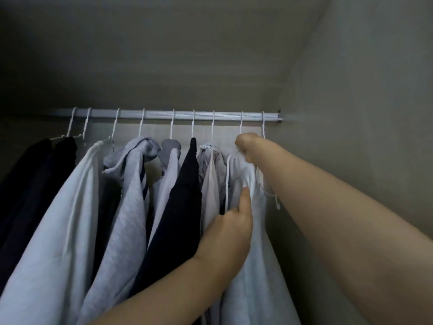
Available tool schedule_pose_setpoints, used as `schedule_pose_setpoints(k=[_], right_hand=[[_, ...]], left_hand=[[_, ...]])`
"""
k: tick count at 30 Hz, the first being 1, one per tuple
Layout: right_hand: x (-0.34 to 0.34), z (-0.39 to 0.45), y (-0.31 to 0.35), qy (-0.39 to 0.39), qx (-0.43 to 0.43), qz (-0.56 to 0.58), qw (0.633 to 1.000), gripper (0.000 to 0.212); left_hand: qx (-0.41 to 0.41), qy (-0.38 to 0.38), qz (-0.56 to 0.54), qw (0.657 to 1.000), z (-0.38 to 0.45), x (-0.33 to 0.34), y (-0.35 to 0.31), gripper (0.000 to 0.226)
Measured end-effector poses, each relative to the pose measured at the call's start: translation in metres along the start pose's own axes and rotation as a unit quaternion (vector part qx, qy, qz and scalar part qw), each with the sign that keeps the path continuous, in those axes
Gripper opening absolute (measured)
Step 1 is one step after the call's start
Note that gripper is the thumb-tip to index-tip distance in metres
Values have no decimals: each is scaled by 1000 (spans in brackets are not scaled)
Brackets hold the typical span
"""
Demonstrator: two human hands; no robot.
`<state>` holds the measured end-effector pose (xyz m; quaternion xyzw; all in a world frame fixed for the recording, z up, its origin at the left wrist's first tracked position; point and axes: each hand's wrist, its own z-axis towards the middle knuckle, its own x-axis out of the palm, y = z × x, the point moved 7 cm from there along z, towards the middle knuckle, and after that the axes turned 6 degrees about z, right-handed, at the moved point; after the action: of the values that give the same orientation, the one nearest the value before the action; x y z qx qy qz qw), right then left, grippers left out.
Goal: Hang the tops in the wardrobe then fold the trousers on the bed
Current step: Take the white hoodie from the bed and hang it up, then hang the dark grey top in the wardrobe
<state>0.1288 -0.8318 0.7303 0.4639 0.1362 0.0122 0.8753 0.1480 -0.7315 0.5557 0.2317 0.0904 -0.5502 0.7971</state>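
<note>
A silver wardrobe rail [164, 114] carries several white hangers with tops. At the right end hangs a white top [255, 266] on a white hanger [241, 125]. My right hand [248, 146] is curled round the top's collar just under the rail. Lower down, my left hand [229, 228] pinches the white fabric of the same top, thumb up on the cloth. An empty white hanger [269, 191] hangs at the far right, behind my right forearm.
To the left hang a beige top [210, 181], a navy top [178, 207], grey tops [126, 207], a white top [70, 231] and dark garments [28, 184]. The wardrobe's side wall [351, 113] stands close on the right.
</note>
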Motion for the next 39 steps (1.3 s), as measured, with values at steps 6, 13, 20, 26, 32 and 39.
schedule_pose_setpoints(k=[6,13,20,26,32,39], right_hand=[[-15,-19,2,54,74,-29,995,19],[-30,-57,29,38,-8,-70,997,13],[-10,-172,26,13,-152,-226,962,20],[11,-292,-19,65,-185,-147,969,39],[47,-408,-76,179,-119,-36,976,33],[121,-571,-125,382,-82,72,918,21]], left_hand=[[8,-21,26,999,-9,-23,0,70],[-11,-5,-12,1000,-32,-55,13,68],[-44,83,-156,983,-94,-90,32,66],[-67,113,-196,972,-176,-123,57,50],[-212,139,-187,949,-300,-176,94,20],[-386,195,-82,898,-491,-277,108,14]])
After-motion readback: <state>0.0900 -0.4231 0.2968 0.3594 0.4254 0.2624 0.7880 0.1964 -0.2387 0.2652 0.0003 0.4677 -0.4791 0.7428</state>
